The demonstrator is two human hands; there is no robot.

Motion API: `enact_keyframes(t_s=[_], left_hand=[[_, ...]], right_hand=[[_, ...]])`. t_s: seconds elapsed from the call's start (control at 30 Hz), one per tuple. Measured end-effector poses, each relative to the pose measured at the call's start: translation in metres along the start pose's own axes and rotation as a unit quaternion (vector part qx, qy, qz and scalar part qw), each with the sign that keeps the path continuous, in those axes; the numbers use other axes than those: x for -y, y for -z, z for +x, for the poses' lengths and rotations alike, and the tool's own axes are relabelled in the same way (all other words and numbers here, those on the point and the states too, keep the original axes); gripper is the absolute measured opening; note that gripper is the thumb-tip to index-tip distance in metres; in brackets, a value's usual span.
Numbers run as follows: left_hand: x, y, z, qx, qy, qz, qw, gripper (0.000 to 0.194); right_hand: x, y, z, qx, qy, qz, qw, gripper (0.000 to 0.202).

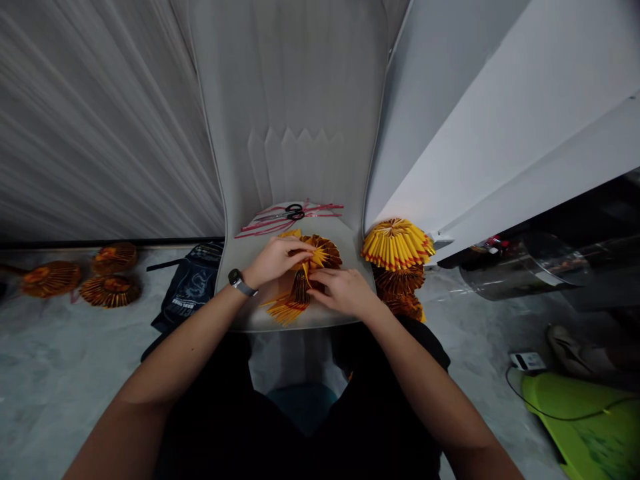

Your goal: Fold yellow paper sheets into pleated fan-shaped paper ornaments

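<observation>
On the seat of a grey chair (300, 100) lies a pleated yellow and orange paper piece (295, 300), fanned out at its upper right and lower left and narrow in the middle. My left hand (280, 259), with a watch on the wrist, pinches its upper part from the left. My right hand (340, 290) has its fingers closed on the narrow middle from the right. Behind the paper, black-handled scissors (295, 212) rest among pink strips (260, 230) on the seat.
Pleated yellow paper rosettes (399, 243) are stacked right of the chair. More rosettes (110, 291) lie on the floor at left, beside a dark bag (193, 283). A clear container (525, 267), a green object (580, 413) and a cable are at right.
</observation>
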State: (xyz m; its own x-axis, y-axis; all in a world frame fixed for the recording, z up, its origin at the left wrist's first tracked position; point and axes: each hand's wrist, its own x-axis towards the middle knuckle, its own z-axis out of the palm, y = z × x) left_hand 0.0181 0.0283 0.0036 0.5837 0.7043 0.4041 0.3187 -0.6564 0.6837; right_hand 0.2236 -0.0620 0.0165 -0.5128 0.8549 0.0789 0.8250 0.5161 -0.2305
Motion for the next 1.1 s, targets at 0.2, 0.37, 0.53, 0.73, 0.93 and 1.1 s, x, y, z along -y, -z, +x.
enact_keyframes(t_s=[0.2,0.37,0.53,0.73,0.93,1.1], left_hand=[[-0.007,-0.002,0.002,0.001,-0.009,0.017,1.000,0.022],[-0.015,-0.004,0.004,-0.021,0.004,0.014,1.000,0.020],[-0.013,-0.008,0.004,-0.040,0.024,-0.004,0.999,0.021],[-0.007,-0.007,0.003,-0.020,0.012,0.007,1.000,0.021],[-0.003,-0.004,0.002,-0.009,0.005,-0.002,1.000,0.021],[-0.004,-0.005,0.002,-0.021,0.017,0.005,1.000,0.022]], right_hand=[[0.000,0.004,-0.001,0.003,-0.030,-0.001,1.000,0.035],[-0.004,0.007,-0.001,0.016,-0.011,0.028,0.999,0.033],[-0.004,0.002,0.002,-0.057,-0.021,0.076,0.995,0.026],[-0.014,-0.008,0.014,-0.221,-0.113,0.152,0.957,0.027],[-0.015,-0.015,0.021,-0.236,-0.095,0.186,0.949,0.026],[-0.007,-0.011,0.018,-0.230,-0.120,0.131,0.957,0.029]])
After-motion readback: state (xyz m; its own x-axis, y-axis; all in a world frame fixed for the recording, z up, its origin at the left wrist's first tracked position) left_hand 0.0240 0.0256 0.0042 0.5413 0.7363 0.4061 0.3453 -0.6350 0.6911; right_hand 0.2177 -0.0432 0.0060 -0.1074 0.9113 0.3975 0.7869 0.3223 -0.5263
